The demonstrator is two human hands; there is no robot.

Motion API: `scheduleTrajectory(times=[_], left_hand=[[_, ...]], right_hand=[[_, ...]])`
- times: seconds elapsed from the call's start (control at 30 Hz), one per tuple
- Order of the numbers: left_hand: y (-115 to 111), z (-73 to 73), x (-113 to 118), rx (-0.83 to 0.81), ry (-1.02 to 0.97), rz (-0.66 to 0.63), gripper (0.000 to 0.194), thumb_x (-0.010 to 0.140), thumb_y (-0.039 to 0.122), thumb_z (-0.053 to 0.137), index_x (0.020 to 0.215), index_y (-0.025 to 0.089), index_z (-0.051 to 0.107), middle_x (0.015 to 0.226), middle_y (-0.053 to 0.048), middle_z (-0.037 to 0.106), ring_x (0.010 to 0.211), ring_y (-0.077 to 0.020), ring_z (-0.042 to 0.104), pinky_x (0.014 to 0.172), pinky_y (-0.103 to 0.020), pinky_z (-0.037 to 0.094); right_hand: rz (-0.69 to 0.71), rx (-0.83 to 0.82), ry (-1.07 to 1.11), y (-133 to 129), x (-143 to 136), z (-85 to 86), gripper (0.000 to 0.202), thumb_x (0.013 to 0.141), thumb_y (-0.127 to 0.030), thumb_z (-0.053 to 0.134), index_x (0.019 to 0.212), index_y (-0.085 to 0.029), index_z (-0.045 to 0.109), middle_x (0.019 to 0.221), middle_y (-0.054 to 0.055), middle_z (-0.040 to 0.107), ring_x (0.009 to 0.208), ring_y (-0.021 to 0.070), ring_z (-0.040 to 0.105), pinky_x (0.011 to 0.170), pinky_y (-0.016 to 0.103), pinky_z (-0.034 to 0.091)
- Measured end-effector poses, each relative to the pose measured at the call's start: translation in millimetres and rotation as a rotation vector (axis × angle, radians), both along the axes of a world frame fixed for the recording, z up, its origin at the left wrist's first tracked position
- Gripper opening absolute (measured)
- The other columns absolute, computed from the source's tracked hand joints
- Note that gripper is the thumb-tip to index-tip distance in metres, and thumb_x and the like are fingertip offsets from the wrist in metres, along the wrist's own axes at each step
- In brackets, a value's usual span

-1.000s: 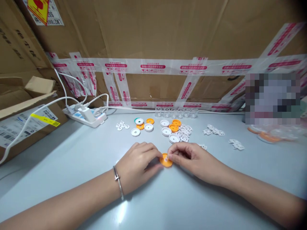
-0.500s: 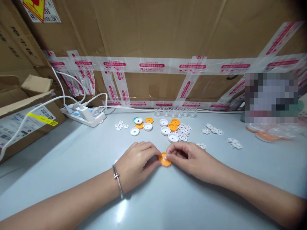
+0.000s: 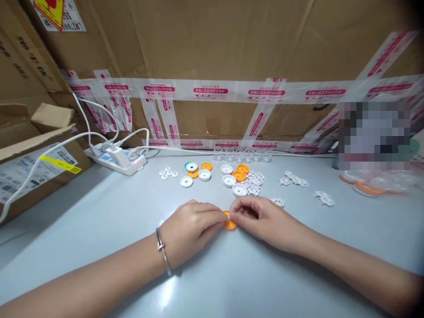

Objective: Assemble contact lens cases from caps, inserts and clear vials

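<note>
A packing workbench: taped cardboard boxes (image 3: 212,53) (shipping labels showing) wall a grey table (image 3: 99,212).

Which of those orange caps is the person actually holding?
The orange cap pinched between the left hand and right hand, nearest the camera. The other orange caps lie untouched farther back.

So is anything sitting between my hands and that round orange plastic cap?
Nothing visible: the left hand and right hand both pinch the round orange plastic cap directly.
</note>
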State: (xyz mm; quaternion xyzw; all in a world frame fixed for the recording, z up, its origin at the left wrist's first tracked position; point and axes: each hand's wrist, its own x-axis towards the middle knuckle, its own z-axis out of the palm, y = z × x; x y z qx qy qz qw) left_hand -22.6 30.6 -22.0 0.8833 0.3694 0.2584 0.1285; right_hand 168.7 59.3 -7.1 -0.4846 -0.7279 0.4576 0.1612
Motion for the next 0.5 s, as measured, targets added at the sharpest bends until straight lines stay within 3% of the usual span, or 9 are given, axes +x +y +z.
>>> scheduleTrajectory(times=[0.5], left_hand=[[-1.7,5.3,-0.6,0.206,0.220,-0.083,0.029,0.092,0.016,0.034,0.092,0.018,0.062,0.077,-0.004,0.068,0.072,-0.0118,0.063,0.070,-0.025,0.049]], right_hand=[[0.028,0.077,-0.009,-0.6,1.3,-6.3,0.015,0.077,-0.029,0.052,0.072,-0.017,0.059,0.054,-0.005,0.040,0.050,0.0080,0.034,0.043,0.019,0.026]])
